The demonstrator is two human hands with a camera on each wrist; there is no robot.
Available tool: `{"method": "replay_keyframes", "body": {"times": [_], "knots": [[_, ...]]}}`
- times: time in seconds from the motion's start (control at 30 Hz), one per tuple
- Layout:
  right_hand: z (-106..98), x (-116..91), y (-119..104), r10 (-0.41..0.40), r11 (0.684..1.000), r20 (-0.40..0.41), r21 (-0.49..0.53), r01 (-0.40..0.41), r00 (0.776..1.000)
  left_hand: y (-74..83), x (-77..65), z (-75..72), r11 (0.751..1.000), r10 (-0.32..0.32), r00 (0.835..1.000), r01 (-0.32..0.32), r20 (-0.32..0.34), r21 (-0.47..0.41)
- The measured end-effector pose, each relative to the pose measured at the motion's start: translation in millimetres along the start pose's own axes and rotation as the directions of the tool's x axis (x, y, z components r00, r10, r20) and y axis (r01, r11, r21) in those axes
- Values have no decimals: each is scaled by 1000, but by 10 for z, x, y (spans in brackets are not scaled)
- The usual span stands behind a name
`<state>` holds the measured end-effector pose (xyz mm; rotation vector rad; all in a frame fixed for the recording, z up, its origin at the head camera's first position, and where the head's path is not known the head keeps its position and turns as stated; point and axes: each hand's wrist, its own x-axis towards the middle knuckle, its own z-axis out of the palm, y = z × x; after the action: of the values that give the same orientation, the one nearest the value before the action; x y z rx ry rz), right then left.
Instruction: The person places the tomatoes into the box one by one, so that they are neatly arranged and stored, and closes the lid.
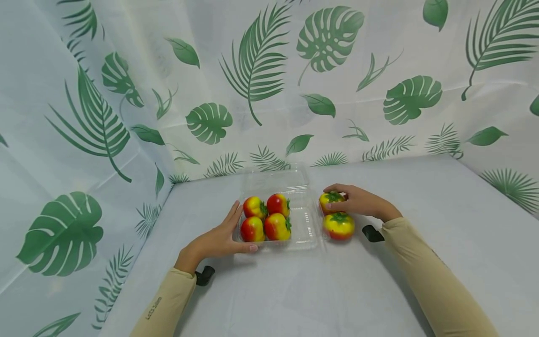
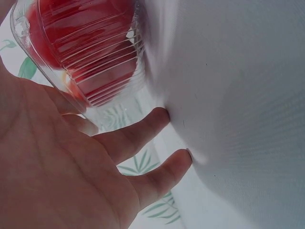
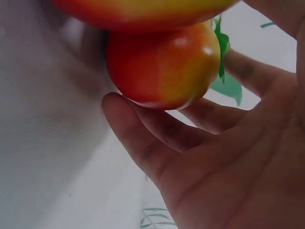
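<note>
Several red-and-yellow persimmon-like fruits with green leafy tops fill the left part of a clear plastic clamshell box [image 1: 304, 224]; one such fruit [image 1: 277, 226] sits at its front. My left hand [image 1: 216, 239] rests against the box's left side, fingers straight and thumb along the front edge. In the left wrist view two fingertips of the left hand [image 2: 71, 157] touch the table. To the right of the box, my right hand [image 1: 362, 201] holds the farther of two loose fruits [image 1: 325, 200], thumb and fingers around it. The nearer loose fruit [image 1: 338, 227] lies right beside it.
The box's clear lid [image 1: 275, 179] lies folded back toward the rear wall. A white table [image 1: 294, 295] extends under everything. White curtains with green leaf prints [image 1: 269, 135] close off the back and sides. A small black wrist device [image 1: 373, 233] sits below the right wrist.
</note>
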<state>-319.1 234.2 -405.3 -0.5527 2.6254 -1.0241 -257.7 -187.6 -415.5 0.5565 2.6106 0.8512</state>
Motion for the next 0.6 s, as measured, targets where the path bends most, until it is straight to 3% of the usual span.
{"method": "replay_keyframes", "body": {"times": [0.6], "knots": [[-5, -22, 67, 69, 998, -62, 1, -70, 996, -19, 12, 11, 1000, 1, 1000, -1, -2, -3]]}}
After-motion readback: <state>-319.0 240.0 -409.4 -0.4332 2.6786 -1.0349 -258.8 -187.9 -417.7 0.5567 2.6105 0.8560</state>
